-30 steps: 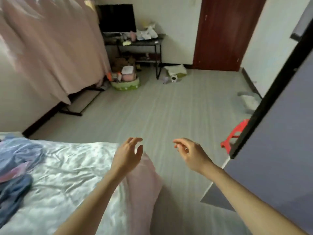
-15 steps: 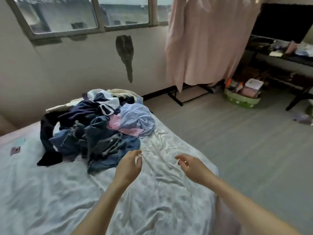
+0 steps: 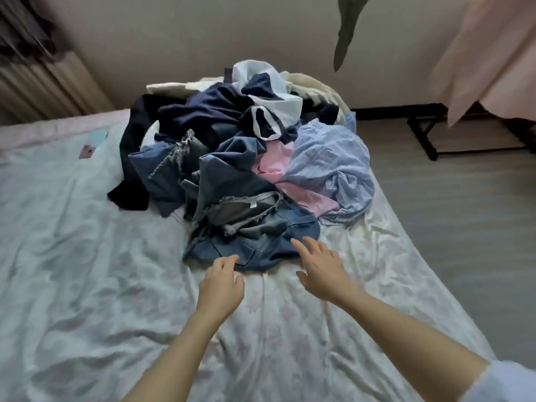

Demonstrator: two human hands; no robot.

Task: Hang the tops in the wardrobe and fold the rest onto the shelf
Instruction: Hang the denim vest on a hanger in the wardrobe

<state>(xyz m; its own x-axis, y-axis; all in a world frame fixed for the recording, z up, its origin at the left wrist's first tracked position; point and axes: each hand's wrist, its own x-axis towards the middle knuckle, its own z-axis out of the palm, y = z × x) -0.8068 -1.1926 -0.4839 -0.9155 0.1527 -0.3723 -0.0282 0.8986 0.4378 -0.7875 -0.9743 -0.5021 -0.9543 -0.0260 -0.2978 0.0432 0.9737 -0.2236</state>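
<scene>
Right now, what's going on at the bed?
A person is reaching with both bare hands toward a heap of clothes piled on the bed. The left hand and right hand are open at the near edge of the heap, by the denim garment, and neither grips anything. A pink garment and a light blue striped shirt lie to the right of the denim. Nothing looks sorted or folded yet.

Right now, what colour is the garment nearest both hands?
Blue denim: the denim garment at the pile's near edge, clearest in the head view.
</scene>
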